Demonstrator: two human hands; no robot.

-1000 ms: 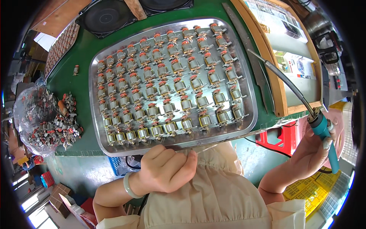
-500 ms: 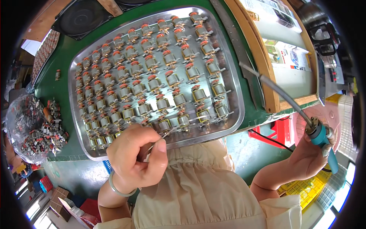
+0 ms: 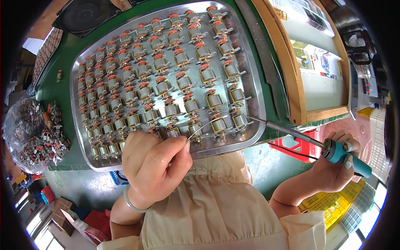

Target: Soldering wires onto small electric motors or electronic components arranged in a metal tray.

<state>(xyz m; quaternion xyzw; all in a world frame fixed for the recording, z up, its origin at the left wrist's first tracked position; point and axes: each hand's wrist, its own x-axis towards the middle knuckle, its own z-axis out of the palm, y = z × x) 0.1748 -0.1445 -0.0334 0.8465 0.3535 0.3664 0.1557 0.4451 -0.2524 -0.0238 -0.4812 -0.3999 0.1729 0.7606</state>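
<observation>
A metal tray (image 3: 258, 79) holds rows of small silver components with red tops (image 3: 180, 81). My left hand (image 3: 156, 164), a pale bangle at its wrist, pinches a thin, curved solder wire (image 3: 200, 130) at the tray's near edge; the wire reaches over the front row at the right. My right hand (image 3: 335, 164) grips a teal-handled soldering iron (image 3: 291, 132), whose tip lies just beside the rightmost front component (image 3: 241, 120).
A bag (image 3: 25, 137) and pile of loose components lie left, a second tray (image 3: 48, 46) behind. Black square panels (image 3: 83, 16) stand at the back. A long metal strip (image 3: 266, 75) and wooden-framed case (image 3: 298, 96) are right; red stool (image 3: 291, 152) and yellow crates (image 3: 333, 208) below.
My left hand has moved left from the tray's edge, raising the wire over the front row. My right hand has tipped the iron down, bringing its tip to the tray's front right.
</observation>
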